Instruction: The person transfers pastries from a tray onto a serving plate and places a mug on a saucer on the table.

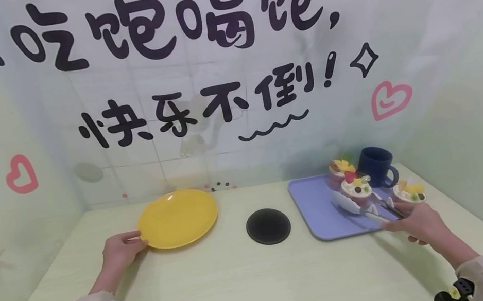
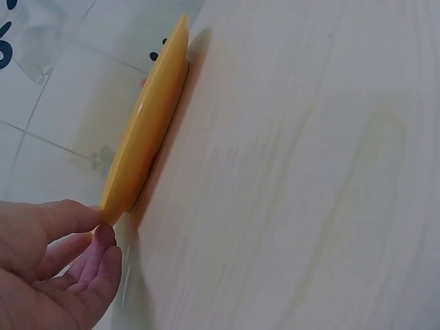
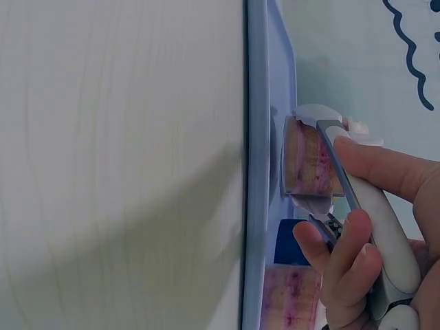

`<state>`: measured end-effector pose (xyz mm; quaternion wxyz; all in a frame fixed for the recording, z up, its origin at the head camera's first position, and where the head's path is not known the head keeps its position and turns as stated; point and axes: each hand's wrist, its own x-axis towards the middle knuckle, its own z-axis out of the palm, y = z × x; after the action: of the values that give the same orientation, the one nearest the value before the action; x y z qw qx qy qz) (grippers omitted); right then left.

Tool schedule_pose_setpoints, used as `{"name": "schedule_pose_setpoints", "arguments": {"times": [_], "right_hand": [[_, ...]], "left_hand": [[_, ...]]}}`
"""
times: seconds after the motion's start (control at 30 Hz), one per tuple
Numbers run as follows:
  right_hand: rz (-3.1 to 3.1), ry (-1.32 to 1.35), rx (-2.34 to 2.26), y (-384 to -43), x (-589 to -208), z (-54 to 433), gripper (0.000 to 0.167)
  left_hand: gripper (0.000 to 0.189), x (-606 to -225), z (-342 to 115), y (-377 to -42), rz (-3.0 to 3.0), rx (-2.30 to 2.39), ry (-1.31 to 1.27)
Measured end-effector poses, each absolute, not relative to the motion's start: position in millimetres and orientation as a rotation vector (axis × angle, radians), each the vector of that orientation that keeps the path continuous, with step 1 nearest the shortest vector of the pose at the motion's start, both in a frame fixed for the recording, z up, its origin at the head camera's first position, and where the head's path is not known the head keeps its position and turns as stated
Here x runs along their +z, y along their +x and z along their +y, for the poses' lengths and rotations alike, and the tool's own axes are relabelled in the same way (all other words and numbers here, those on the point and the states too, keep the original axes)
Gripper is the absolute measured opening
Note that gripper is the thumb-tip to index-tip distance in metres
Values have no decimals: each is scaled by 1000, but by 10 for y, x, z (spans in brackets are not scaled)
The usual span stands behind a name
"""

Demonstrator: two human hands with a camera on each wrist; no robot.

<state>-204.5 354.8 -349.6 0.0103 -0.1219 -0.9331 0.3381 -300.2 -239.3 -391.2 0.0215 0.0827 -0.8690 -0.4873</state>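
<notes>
My left hand (image 1: 118, 253) pinches the near-left rim of a round yellow plate (image 1: 179, 218), thumb above and fingers below in the left wrist view. In my right hand (image 1: 423, 226) is a pair of tongs (image 3: 381, 230) with pale grips. The tong heads lie on either side of a small dessert cup (image 1: 356, 190) topped with cream and fruit; in the right wrist view its layered side (image 3: 306, 158) shows. That cup is over the blue-purple tray (image 1: 322, 219); whether it touches the tray I cannot tell.
A dark blue mug (image 1: 372, 165) and another dessert cup (image 1: 338, 177) stand at the tray's back. A third dessert cup (image 1: 410, 192) is at its right, partly behind my hand. Between plate and tray lies a black round mat (image 1: 268, 226). Printed walls enclose the pale table (image 1: 243, 285).
</notes>
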Motion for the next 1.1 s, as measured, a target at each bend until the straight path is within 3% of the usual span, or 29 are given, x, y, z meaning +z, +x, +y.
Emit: {"name": "schedule_pose_setpoints", "arguments": {"times": [1.1], "right_hand": [[-2908,-281,1114,-2232,-3358,3246,91]], "left_hand": [[47,-3889,-2380,-2974,-2681,-1503,268]]}}
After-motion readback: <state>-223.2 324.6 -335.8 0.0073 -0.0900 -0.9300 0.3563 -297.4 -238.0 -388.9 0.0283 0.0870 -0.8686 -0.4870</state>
